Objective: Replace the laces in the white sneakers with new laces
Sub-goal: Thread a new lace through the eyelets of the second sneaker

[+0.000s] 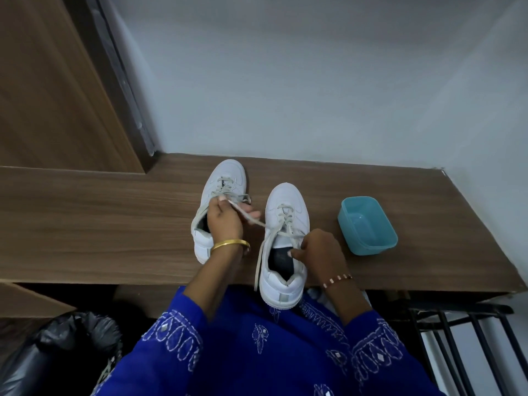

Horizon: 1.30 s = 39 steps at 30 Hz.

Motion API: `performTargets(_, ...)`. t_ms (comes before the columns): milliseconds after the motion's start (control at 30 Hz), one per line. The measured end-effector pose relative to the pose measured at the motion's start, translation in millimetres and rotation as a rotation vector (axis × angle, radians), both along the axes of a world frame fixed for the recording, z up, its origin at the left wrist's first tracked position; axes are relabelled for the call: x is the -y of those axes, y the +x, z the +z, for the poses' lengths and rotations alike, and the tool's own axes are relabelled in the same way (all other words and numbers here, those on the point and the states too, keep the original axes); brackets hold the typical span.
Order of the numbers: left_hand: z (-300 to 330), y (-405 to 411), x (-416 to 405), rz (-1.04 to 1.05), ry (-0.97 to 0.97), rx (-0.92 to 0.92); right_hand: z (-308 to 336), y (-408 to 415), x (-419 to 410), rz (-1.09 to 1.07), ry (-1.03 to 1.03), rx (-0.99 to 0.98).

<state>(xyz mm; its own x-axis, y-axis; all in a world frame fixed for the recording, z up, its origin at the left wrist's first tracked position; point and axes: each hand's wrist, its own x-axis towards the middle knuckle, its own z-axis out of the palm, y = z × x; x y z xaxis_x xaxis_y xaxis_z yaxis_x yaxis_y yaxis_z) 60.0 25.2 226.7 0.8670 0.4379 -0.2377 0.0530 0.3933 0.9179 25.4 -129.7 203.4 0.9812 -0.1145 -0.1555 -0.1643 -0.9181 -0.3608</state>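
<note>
Head view: I am pinching the lace [251, 218] with my left hand [224, 221] and gripping the right sneaker [284, 241] collar with my right hand [321, 250]; lace limp and light, best held near its tip; both sneakers on the bench [100, 224].

White sneakers [285, 224], teal tub [368, 224], wood-grain brown shelf [114, 224].

Left hand [224, 221] raised, fingers pinched; right hand [320, 250] lower, fingers curled.
</note>
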Motion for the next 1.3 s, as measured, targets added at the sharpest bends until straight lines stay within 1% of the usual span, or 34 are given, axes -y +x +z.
performTargets(67, 4.4, -2.8, -11.6, 0.025, 0.079, 0.035, -0.8, 7.7, 7.2, -0.025, 0.059, -0.053)
performTargets(100, 4.2, -5.3, -17.0, -0.001, 0.172, 0.024, 0.5, 11.5, 11.2, -0.036, 0.09, -0.097)
performTargets(133, 4.0, -8.8, -20.5, -0.075, 0.28, -0.01, 1.6, 15.4, 14.8, -0.043, 0.118, -0.144)
performTargets(200, 0.4, -17.0, -19.5, -0.337, 0.586, -0.102, 4.3, 22.3, 18.7, -0.036, 0.133, -0.219)
performTargets(233, -5.1, -20.3, -16.5, -0.465, 0.773, -0.094, 5.8, 24.3, 18.7, -0.021, 0.125, -0.235)
performTargets(267, -9.9, -22.7, -12.0, -0.55, 0.949, -0.075, 6.8, 24.9, 17.4, -0.006, 0.116, -0.236)
performTargets(333, -15.0, -24.8, 0.1, -0.65, 1.175, -0.056, 8.9, 22.7, 12.5, 0.014, 0.091, -0.219)
performTargets(400, -17.3, -24.1, 11.3, -0.73, 1.298, -0.093, 8.6, 19.3, 8.2, 0.011, 0.061, -0.186)
performTargets(433, -18.2, -22.9, 14.0, -0.731, 1.322, -0.116, 7.5, 18.0, 6.8, 0.003, 0.05, -0.174)
performTargets(533, -11.0, -22.0, 14.9, -0.642, 1.338, -0.128, 4.8, 15.5, 7.2, -0.03, 0.053, -0.171)
performTargets(600, -6.2, -23.5, 8.8, -0.537, 1.44, -0.102, 3.2, 14.6, 8.0, -0.02, 0.056, -0.16)
performTargets(633, -5.1, -22.9, 3.7, -0.463, 1.453, -0.058, 2.9, 14.3, 8.2, -0.017, 0.059, -0.151)
performTargets(667, -2.3, -22.6, 0.3, -0.381, 1.38, 0.0, 2.8, 14.3, 8.1, -0.02, 0.064, -0.144)
performTargets(700, -1.6, -21.7, -3.3, -0.314, 1.223, 0.072, 3.1, 14.3, 8.3, -0.021, 0.067, -0.137)
performTargets(733, 1.1, -19.7, -7.0, -0.284, 0.954, 0.134, 3.5, 14.4, 8.3, -0.021, 0.068, -0.139)
performTargets(767, 8.6, -16.9, -9.5, -0.294, 0.551, 0.155, 4.0, 14.5, 8.4, -0.019, 0.066, -0.147)
performTargets(800, 17.4, -14.7, -11.6, -0.335, 0.098, 0.149, 4.6, 14.2, 8.4, -0.019, 0.066, -0.155)
performTargets(833, 24.5, -12.8, -15.7, -0.417, -0.284, 0.141, 5.0, 13.8, 8.6, -0.02, 0.067, -0.16)
performTargets(867, 31.0, -10.2, -22.5, -0.493, -0.515, 0.13, 4.9, 13.9, 8.9, -0.022, 0.074, -0.164)
performTargets(900, 36.3, -7.0, -30.3, -0.601, -0.564, 0.103, 4.5, 13.7, 9.8, -0.02, 0.079, -0.165)
performTargets(933, 38.8, -4.2, -37.2, -0.708, -0.492, 0.059, 4.0, 13.9, 9.9, -0.015, 0.082, -0.162)
performTargets(967, 40.3, -2.4, -41.4, -0.795, -0.326, -0.003, 3.7, 13.9, 9.8, -0.007, 0.076, -0.159)
performTargets(1000, 40.1, -1.6, -42.2, -0.852, -0.091, -0.083, 3.8, 13.8, 9.8, 0.0, 0.069, -0.157)
performTargets(1067, 35.5, -2.0, -38.5, -0.884, 0.519, -0.206, 3.7, 13.5, 9.8, 0.001, 0.064, -0.156)
performTargets(1100, 32.0, -1.9, -34.4, -0.874, 0.809, -0.227, 3.5, 13.4, 10.2, -0.003, 0.068, -0.154)
performTargets(1133, 27.2, -2.5, -30.1, -0.861, 1.038, -0.222, 2.8, 13.4, 10.2, -0.004, 0.074, -0.152)
performTargets(1167, 21.7, -3.5, -23.9, -0.85, 1.201, -0.196, 2.8, 13.3, 10.3, -0.005, 0.079, -0.151)
performTargets(1200, 14.9, -4.6, -18.6, -0.833, 1.3, -0.165, 2.5, 13.3, 10.1, -0.006, 0.084, -0.152)
performTargets(1233, 8.9, -5.6, -13.6, -0.803, 1.33, -0.14, 2.6, 13.4, 10.1, -0.005, 0.086, -0.156)
performTargets(1300, 0.3, -7.2, -2.5, -0.785, 1.317, -0.117, 3.2, 13.3, 10.3, 0.002, 0.084, -0.152)
